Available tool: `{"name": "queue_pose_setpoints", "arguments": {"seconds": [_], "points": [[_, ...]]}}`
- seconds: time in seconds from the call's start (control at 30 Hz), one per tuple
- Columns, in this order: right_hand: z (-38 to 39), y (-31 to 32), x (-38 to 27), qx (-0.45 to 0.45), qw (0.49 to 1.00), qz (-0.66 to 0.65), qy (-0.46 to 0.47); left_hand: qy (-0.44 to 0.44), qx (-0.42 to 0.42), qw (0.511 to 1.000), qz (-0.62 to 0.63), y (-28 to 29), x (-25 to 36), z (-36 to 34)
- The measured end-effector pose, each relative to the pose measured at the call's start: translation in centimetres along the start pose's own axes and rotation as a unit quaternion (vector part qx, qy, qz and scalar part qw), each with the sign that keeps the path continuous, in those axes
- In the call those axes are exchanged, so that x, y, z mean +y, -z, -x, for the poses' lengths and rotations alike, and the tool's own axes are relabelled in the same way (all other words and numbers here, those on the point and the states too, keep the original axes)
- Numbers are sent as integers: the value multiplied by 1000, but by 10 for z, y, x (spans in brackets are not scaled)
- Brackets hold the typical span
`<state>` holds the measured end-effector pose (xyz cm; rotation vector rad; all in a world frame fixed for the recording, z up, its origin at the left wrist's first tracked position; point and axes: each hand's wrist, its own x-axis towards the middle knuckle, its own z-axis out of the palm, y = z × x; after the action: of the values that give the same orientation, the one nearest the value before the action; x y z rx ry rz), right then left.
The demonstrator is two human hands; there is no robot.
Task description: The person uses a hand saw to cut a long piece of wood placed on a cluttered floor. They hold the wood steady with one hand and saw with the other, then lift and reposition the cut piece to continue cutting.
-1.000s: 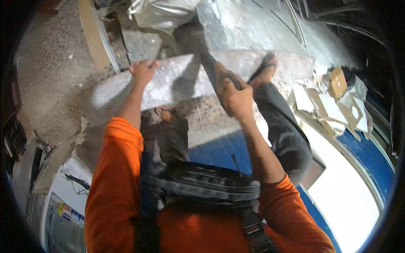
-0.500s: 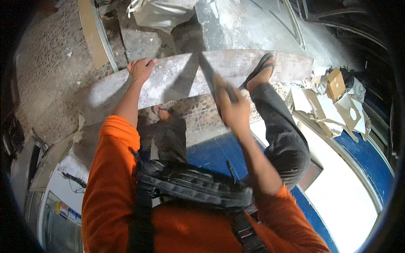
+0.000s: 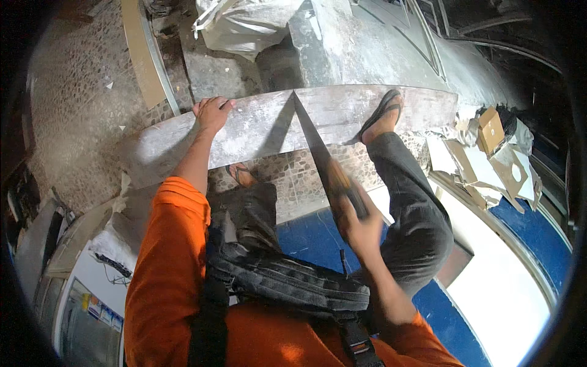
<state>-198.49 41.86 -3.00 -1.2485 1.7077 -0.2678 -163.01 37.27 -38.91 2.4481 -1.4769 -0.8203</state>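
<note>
A long, worn wooden board [image 3: 263,131] with whitish stains lies crosswise in front of me. My left hand [image 3: 213,114] is wrapped over its far edge, left of the middle, gripping it. In my right hand [image 3: 362,229] is a handsaw [image 3: 313,137], held by its wooden handle. The saw's blade slants away to the far left, across the board, and its tip reaches the far edge. My right foot [image 3: 383,122], in a black flip-flop, presses on the board. The other foot [image 3: 240,175] stands on the floor at the board's near side.
A white sack [image 3: 244,30] sits beyond the board, beside a grey block [image 3: 318,52]. Torn cardboard and white scraps [image 3: 489,162] are heaped at the right. Blue and white panels [image 3: 489,275] lie near my right leg. A black bag [image 3: 287,275] hangs at my waist.
My right hand has drawn the saw back toward my body. The left hand keeps its grip on the board, and the whole view has shifted slightly.
</note>
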Motion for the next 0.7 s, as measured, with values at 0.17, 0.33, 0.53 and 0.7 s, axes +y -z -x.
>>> {"name": "queue_pose_setpoints", "arguments": {"seconds": [0.17,0.33,0.53,0.7], "points": [[-18,2,6,26,999,5,46,6,21,1000,-11,8,22,-1],[-140,-49,-22,6,997,14,72,-20,9,1000,-4,0,9,-2],[23,12,8,36,998,-31,31,3,1,1000,-6,5,11,0],[-3,-23,10,-68,997,33,-14,-10,33,999,0,-5,6,-8]]}}
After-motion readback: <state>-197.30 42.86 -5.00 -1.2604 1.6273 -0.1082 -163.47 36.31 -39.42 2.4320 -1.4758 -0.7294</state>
